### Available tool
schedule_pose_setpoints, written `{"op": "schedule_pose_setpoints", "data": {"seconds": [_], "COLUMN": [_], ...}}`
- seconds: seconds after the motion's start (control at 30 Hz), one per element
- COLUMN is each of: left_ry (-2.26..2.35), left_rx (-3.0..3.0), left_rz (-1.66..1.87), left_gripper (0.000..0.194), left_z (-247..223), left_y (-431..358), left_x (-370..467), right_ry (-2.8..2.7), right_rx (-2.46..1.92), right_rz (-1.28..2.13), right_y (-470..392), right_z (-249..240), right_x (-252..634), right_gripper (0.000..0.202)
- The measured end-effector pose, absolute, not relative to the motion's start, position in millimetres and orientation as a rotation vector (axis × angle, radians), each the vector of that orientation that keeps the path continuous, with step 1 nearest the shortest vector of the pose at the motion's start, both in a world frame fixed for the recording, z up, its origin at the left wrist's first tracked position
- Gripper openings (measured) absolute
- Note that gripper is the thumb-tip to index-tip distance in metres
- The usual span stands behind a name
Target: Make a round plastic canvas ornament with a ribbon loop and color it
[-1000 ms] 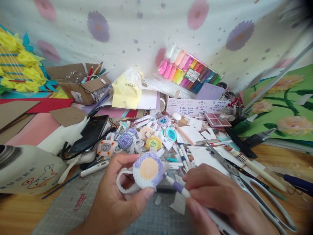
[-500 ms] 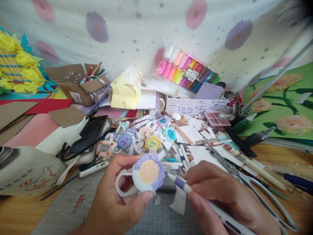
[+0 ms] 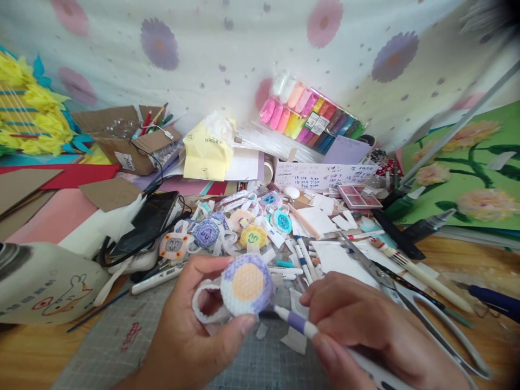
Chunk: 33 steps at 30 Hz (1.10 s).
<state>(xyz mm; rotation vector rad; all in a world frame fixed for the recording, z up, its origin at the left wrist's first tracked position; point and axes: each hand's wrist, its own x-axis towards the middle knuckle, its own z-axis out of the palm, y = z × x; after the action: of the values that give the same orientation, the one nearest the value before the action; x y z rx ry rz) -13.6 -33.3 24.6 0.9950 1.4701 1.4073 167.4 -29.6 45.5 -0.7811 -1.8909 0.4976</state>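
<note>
My left hand (image 3: 195,330) pinches a small round textured disc (image 3: 247,284) by its edge, thumb below and fingers above. The disc has a pale orange centre and a rim that is partly purple, partly white at the lower left. A white looped band (image 3: 203,306) hangs from its left side. In my right hand (image 3: 365,325) is a white marker pen (image 3: 296,321) with a purple band, its tip close to the disc's lower right edge. Whether the tip touches cannot be made out. Beyond lie several similar coloured discs, among them a yellow one (image 3: 253,236) with a drawn face.
Under my hands is a grey cutting mat (image 3: 109,336) with paper scraps. Scissors (image 3: 442,330) lie at right, near loose pens. A bottle (image 3: 49,287) and a phone (image 3: 150,222) are at left. Behind stand a cardboard box (image 3: 117,146) and a coloured clay pack (image 3: 317,119).
The marker tip has shifted down along the disc's right edge, and my right hand has lowered slightly with it. The left hand keeps its hold on the disc.
</note>
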Motion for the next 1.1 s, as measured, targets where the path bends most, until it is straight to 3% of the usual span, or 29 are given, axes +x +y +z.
{"op": "schedule_pose_setpoints", "data": {"seconds": [1.1], "left_ry": [1.473], "left_rx": [1.021], "left_rz": [1.392], "left_gripper": [0.038], "left_z": [24.9], "left_y": [-32.3], "left_x": [-13.7], "right_ry": [-1.894], "right_rx": [-0.751], "right_rz": [0.497], "right_y": [-21.8], "right_z": [44.0], "right_x": [166.7], "right_gripper": [0.021]}}
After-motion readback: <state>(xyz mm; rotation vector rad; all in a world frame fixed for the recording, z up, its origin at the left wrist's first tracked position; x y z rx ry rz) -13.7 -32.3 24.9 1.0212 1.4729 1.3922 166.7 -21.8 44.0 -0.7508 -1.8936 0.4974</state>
